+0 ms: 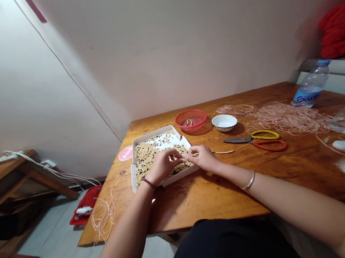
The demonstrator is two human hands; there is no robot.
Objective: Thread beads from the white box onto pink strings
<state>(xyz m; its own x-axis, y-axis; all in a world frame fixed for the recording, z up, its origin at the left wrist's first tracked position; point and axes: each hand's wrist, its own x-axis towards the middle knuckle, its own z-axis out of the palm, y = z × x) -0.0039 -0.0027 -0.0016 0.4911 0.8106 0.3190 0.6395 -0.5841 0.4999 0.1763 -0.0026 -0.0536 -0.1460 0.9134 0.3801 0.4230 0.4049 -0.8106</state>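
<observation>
Over the front right part of a shallow white box (137, 184) full of small beads (145, 156), my two hands meet fingertip to fingertip. My left hand (164, 162), with a dark beaded bracelet at its wrist, is pinched closed; whatever lies between its fingers is too small to make out. My right hand (205, 158) is pinched on a thin cord. A short row of pale beads (223, 152) on this cord trails out to the right of the hand onto the table. A silver bangle circles my right forearm.
Behind the box stand a red mesh basket (192, 127) and a white bowl (225, 123). Scissors (254, 138) lie to the right, before a heap of pink cord (286, 118). Plastic bottles (309, 89) stand farther right. Loose cords (107, 211) hang over the wooden table's (237, 195) left edge.
</observation>
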